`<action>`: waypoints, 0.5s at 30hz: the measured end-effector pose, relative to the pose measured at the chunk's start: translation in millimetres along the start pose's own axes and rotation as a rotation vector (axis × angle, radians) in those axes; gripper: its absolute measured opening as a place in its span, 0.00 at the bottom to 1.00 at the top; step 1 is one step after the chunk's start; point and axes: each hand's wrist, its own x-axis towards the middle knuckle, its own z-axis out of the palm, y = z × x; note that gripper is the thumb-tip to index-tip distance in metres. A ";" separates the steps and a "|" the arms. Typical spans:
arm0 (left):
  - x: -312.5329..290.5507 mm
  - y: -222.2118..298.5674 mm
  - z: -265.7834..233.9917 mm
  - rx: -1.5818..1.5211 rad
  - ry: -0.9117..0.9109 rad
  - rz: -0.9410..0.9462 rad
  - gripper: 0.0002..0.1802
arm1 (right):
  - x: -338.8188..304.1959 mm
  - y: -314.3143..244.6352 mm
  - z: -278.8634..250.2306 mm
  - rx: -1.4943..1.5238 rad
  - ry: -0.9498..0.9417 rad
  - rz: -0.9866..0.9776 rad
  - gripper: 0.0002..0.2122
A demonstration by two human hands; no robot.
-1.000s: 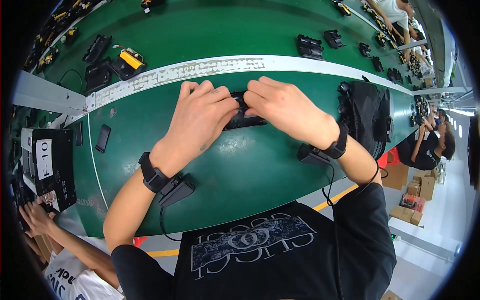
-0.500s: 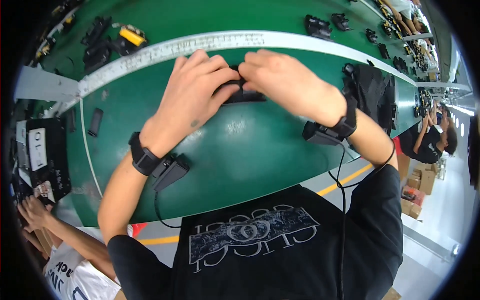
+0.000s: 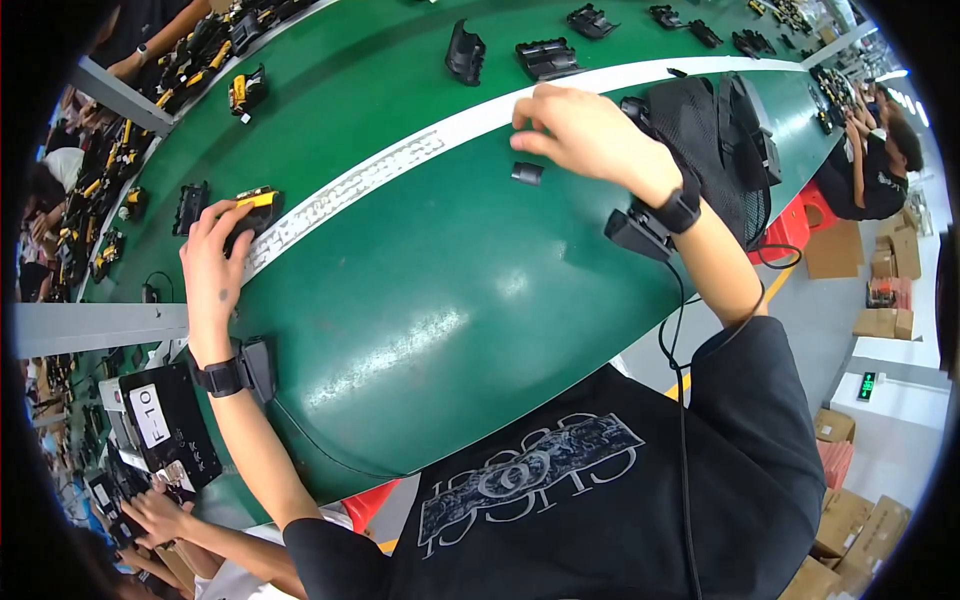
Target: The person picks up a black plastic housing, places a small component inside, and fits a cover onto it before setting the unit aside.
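My left hand is stretched out to the far left, over the white strip on the green bench. Its fingers reach the edge of a yellow-and-black part, thumb apart; whether they press on it I cannot tell. My right hand hovers at the right near the white strip, fingers loosely bent and thumb apart, with nothing visible in it. Just below its fingertips a short black cylindrical piece lies on the bench. Next to the yellow-and-black part is a black housing.
Black plastic housings lie beyond the white strip. A black mesh bag sits to the right. A grey post and a black box stand at the left, near a co-worker's hands. Wrist straps trail cables.
My hands, earlier close together around a black part, have moved apart: the left far out to the left, the right slightly rightward. A black cylindrical piece now shows on the bench. The view has turned.
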 end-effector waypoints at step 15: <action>20.3 96.6 -10.5 -0.071 0.153 0.344 0.10 | -20.4 -34.8 20.7 0.307 -0.051 -0.134 0.05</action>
